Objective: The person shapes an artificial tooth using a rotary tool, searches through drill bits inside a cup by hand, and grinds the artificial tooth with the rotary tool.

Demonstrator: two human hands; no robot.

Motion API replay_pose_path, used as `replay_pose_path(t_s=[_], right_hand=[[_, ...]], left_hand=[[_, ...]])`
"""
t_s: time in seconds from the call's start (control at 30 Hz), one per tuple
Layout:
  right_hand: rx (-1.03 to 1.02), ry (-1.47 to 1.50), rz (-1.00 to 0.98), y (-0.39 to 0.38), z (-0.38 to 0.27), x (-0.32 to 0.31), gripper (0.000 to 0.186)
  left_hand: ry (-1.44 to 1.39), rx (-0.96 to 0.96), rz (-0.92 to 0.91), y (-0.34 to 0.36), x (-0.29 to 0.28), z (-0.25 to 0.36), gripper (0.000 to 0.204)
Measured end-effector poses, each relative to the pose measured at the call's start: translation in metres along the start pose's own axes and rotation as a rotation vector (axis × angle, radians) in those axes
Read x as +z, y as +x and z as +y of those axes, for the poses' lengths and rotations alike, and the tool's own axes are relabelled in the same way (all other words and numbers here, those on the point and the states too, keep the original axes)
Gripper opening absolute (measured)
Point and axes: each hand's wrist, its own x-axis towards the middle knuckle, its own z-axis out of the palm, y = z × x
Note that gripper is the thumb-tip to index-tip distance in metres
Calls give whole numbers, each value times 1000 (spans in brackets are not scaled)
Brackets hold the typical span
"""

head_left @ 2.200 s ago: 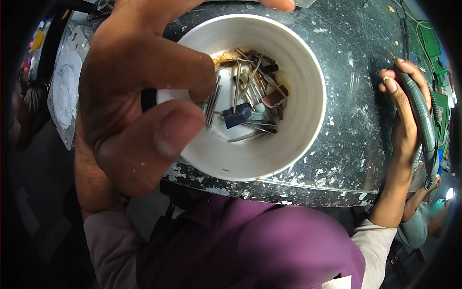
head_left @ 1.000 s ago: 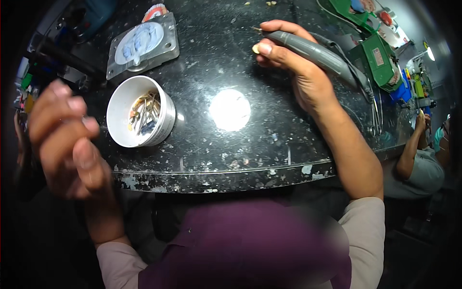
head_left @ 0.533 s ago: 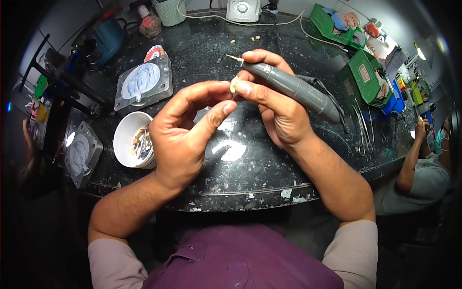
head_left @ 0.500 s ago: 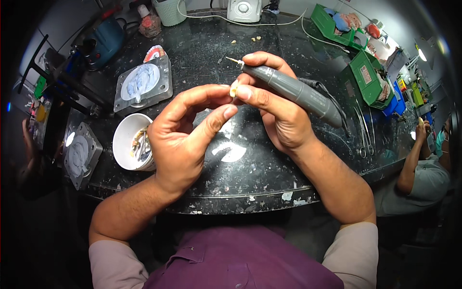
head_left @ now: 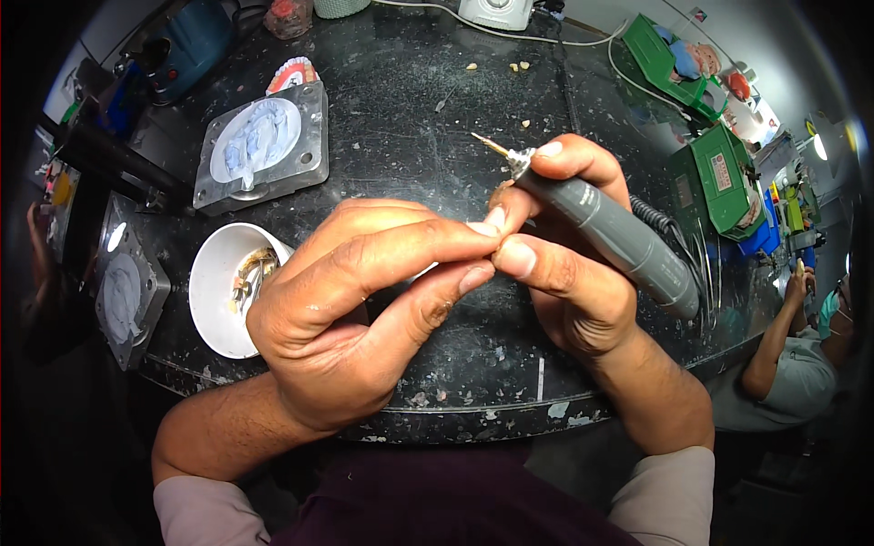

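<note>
My right hand (head_left: 587,305) grips a grey rotary handpiece (head_left: 614,250), whose thin bur (head_left: 489,142) points up-left. Its thumb and a finger meet my left hand's fingertips at the bench's middle. My left hand (head_left: 355,314) is closed in a pinch; whatever sits between the touching fingertips is hidden. Just left of that hand stands a white tub (head_left: 211,287) of metal burs and small bits. Behind it lies a metal flask (head_left: 308,164) filled with pale blue material, with a pink dental model (head_left: 291,77) at its back.
A second flask (head_left: 132,300), a black press (head_left: 114,159) and a blue machine (head_left: 177,59) are left on the black bench (head_left: 401,127). Small yellowish pieces (head_left: 512,68) lie at the back; green bins (head_left: 715,187) and metal instruments (head_left: 706,291) are right. A co-worker (head_left: 787,364) sits far right.
My left hand came from the tub side to meet my right. Since half a second ago both hands moved lower, and the small yellowish piece in the fingertips is now covered.
</note>
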Motion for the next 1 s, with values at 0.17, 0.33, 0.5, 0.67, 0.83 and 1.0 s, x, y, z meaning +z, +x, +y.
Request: replay_pose_path(t_s=[0.17,0.33,0.5,0.67,0.83,1.0], right_hand=[[12,-56,-2,-1,-1,0,52],[-116,-315,23,4,-2,-5,46],[-334,-757,32,1,-11,-11,49],[-423,-863,-169,-6,-20,-8,36],[-446,-855,-158,-12,-21,1,31],[-393,-748,-54,-19,-10,16,30]], left_hand=[[23,56,-14,-1,-1,-4,20],[-460,-351,89,-1,3,-6,17],[-847,-546,96,0,0,-6,26],[-877,-521,137,2,0,-4,29],[-896,-543,129,1,0,-4,21],[-917,-594,128,-1,-4,-6,18]])
